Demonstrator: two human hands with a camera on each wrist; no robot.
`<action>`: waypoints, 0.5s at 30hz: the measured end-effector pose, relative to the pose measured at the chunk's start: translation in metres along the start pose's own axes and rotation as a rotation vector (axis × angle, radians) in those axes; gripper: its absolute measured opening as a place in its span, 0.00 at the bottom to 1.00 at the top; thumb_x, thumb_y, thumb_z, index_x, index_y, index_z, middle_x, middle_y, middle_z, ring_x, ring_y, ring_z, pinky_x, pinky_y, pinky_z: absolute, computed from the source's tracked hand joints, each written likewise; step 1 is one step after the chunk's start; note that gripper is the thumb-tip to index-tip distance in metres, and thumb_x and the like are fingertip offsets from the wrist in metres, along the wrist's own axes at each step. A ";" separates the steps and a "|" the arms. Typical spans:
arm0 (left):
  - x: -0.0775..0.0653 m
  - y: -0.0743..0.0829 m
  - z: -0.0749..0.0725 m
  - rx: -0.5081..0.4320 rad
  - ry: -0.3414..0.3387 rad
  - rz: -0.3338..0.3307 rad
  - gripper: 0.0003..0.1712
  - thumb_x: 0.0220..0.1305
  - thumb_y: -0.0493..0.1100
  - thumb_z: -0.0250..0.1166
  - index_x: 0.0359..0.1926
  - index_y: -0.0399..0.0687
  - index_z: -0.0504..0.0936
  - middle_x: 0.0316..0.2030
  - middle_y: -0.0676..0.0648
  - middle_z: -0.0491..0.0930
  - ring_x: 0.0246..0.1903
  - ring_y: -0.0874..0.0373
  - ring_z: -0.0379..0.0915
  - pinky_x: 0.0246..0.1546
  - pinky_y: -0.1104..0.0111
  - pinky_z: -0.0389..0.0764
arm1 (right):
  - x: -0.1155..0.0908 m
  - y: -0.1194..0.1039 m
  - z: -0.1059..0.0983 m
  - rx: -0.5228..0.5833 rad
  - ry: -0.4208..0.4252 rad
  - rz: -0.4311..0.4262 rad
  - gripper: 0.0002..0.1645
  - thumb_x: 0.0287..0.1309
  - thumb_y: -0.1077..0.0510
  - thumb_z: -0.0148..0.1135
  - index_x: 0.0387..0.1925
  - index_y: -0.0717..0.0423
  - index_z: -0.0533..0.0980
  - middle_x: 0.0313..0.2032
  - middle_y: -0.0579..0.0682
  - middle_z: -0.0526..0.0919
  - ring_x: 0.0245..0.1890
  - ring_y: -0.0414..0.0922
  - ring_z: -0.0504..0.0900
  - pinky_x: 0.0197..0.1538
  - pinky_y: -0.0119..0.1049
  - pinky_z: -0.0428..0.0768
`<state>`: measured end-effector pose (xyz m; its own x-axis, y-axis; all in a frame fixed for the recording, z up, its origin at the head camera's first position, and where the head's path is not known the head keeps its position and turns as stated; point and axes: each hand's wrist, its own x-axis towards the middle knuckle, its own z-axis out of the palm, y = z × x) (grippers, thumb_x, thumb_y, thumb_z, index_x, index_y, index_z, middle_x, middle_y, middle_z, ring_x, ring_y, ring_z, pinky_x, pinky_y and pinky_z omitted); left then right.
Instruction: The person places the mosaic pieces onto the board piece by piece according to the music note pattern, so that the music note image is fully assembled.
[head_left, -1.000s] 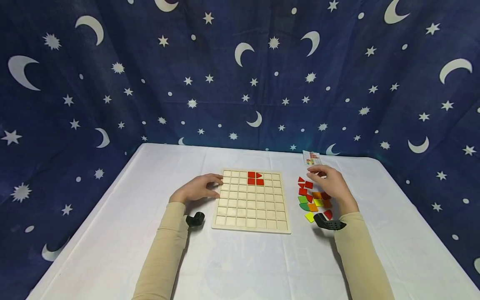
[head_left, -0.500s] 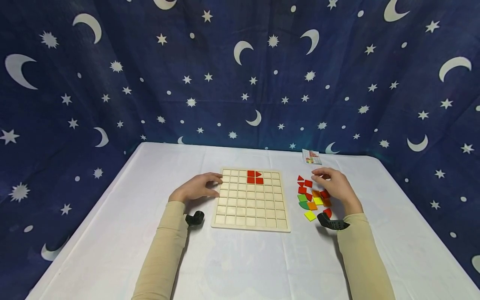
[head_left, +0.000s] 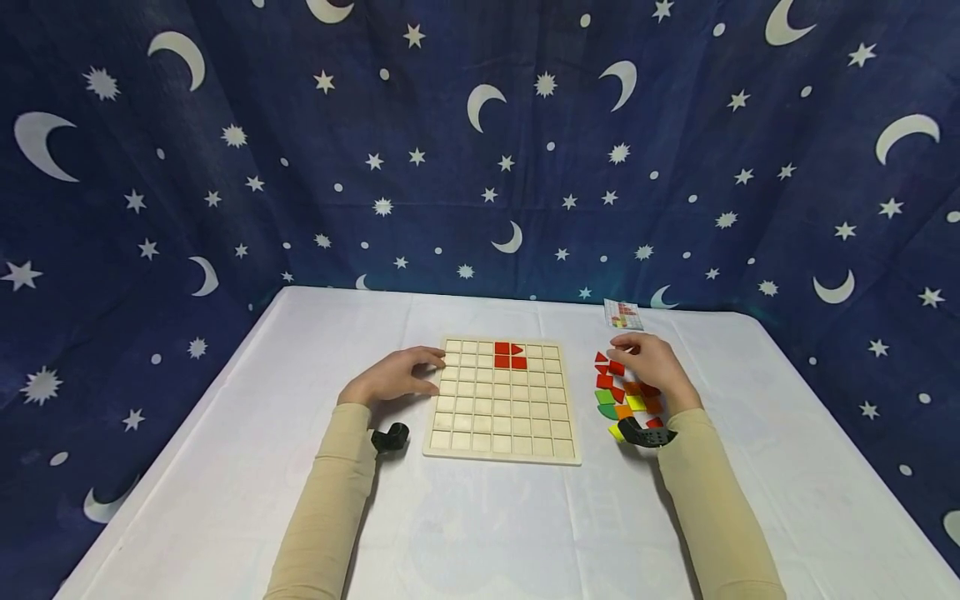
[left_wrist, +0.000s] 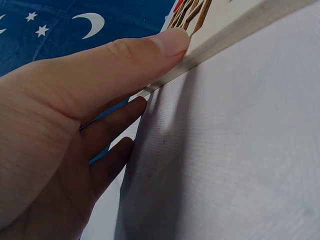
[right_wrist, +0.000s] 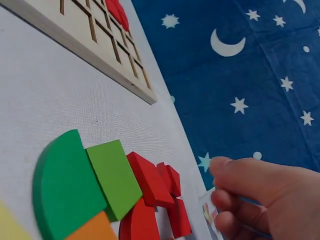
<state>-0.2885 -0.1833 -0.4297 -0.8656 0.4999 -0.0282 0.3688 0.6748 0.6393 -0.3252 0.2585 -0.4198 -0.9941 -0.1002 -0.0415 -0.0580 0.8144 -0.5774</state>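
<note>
My left hand (head_left: 396,377) rests at the left edge of a wooden grid board (head_left: 487,417), its thumb (left_wrist: 172,42) touching the rim and the other fingers spread beside it. Three red squares and a red triangle (head_left: 517,350) lie in the board's far rows. My right hand (head_left: 656,364) hovers over the far end of a group of loose tiles, with fingers bent and nothing seen in them. Among those tiles are a red square (head_left: 617,368), a green quarter circle (right_wrist: 70,185), a light green square (right_wrist: 115,177) and a yellow square (head_left: 635,403). The hand and wrist camera hide some tiles.
A small printed pattern card (head_left: 624,315) lies near the table's back edge, beyond the tiles. White cloth (head_left: 487,533) covers the table. Behind it hangs a dark blue curtain (head_left: 420,225) with moons and stars.
My right hand first drew back slightly to the right, then moved left over the far tiles, its fingers now near a red square. The left hand and board have stayed put.
</note>
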 end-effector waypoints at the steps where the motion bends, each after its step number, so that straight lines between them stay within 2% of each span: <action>1: 0.000 0.000 0.000 0.001 -0.001 0.000 0.27 0.58 0.43 0.72 0.58 0.42 0.79 0.68 0.43 0.67 0.70 0.46 0.57 0.70 0.54 0.59 | 0.002 -0.001 0.001 -0.003 -0.018 0.003 0.26 0.64 0.50 0.62 0.58 0.62 0.76 0.48 0.61 0.79 0.41 0.53 0.73 0.43 0.39 0.78; 7: 0.001 -0.003 0.001 0.004 0.000 0.010 0.27 0.58 0.44 0.72 0.58 0.42 0.79 0.67 0.43 0.68 0.69 0.46 0.58 0.70 0.54 0.59 | 0.013 -0.003 0.005 -0.053 -0.123 -0.028 0.23 0.64 0.54 0.62 0.57 0.61 0.77 0.46 0.60 0.81 0.42 0.53 0.75 0.49 0.47 0.79; 11: 0.001 -0.004 0.002 0.020 0.000 0.010 0.27 0.58 0.45 0.72 0.58 0.42 0.79 0.67 0.43 0.68 0.69 0.46 0.58 0.69 0.54 0.60 | 0.018 -0.003 0.009 -0.082 -0.129 -0.059 0.18 0.65 0.57 0.61 0.52 0.61 0.79 0.44 0.59 0.82 0.41 0.52 0.76 0.52 0.49 0.79; 15: 0.001 -0.004 0.002 0.027 0.004 0.012 0.27 0.58 0.45 0.72 0.58 0.42 0.79 0.68 0.43 0.67 0.69 0.45 0.58 0.69 0.54 0.60 | 0.021 -0.005 0.010 -0.096 -0.119 -0.035 0.17 0.64 0.54 0.62 0.49 0.62 0.80 0.42 0.58 0.82 0.39 0.51 0.76 0.49 0.46 0.79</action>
<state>-0.2905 -0.1841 -0.4338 -0.8624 0.5059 -0.0170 0.3884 0.6830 0.6186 -0.3454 0.2466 -0.4257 -0.9739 -0.1914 -0.1224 -0.1061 0.8596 -0.4998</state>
